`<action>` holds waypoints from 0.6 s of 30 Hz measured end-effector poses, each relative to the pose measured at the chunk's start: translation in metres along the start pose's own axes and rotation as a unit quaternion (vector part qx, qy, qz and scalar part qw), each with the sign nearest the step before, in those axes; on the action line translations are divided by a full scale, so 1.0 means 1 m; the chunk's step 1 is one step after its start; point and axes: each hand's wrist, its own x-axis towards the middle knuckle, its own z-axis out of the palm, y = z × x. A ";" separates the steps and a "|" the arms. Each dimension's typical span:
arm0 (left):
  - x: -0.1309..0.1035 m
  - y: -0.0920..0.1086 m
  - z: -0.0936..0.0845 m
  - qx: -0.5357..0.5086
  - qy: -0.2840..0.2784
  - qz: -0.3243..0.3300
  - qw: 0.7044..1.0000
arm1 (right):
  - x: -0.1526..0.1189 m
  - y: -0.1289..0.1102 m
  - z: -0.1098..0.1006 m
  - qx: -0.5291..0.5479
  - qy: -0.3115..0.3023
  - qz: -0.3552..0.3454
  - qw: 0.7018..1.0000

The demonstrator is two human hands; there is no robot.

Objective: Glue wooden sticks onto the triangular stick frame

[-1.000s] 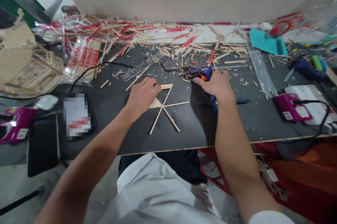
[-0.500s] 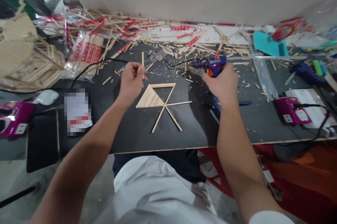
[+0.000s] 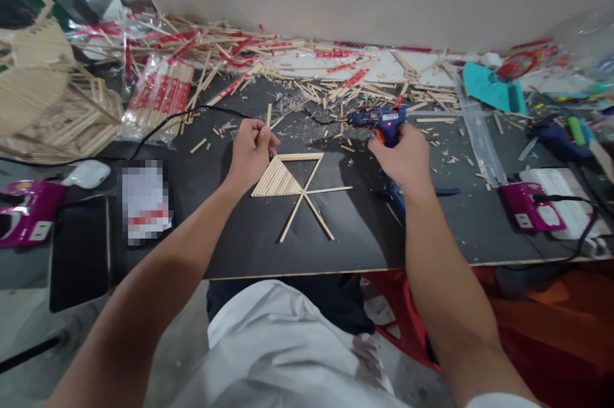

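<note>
My left hand (image 3: pixel 253 151) pinches a short wooden stick (image 3: pixel 269 115) that points up from between thumb and fingers. It is close to the upper left corner of a flat stick frame (image 3: pixel 278 178) lying on the dark table. One wedge of that frame is filled with sticks laid side by side; another is only outlined, and single sticks spread from the centre like spokes. My right hand (image 3: pixel 405 153) is wrapped around the grip of a blue glue gun (image 3: pixel 378 119) with a small red light. Its nozzle points left, above scattered stick bits.
Packed chopsticks (image 3: pixel 160 98) and loose sticks cover the table's back. A round stick model (image 3: pixel 36 101) stands at far left. Nearby lie a phone (image 3: pixel 80 253), blue pliers (image 3: pixel 396 194), a magenta power adapter (image 3: pixel 531 206) and a second glue gun (image 3: pixel 559 138). A black cable (image 3: pixel 163 119) crosses the left side.
My left hand has come slightly down and right with the stick, nearer the frame's upper left corner. The glue gun in my right hand has shifted slightly.
</note>
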 end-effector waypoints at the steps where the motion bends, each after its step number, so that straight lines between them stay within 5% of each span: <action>1: 0.000 0.000 0.000 0.004 0.000 0.002 1.000 | -0.002 0.000 0.002 0.008 -0.004 -0.001 1.000; 7: -0.001 -0.003 0.000 0.011 0.002 0.016 1.000 | -0.015 -0.013 0.011 0.067 0.036 -0.004 0.997; 13: -0.002 -0.005 -0.001 0.020 0.009 0.039 0.999 | -0.039 -0.041 0.013 0.030 -0.063 -0.083 0.994; 18: -0.002 -0.005 0.000 0.036 0.008 0.037 0.999 | -0.048 -0.047 0.024 0.020 -0.079 -0.150 0.985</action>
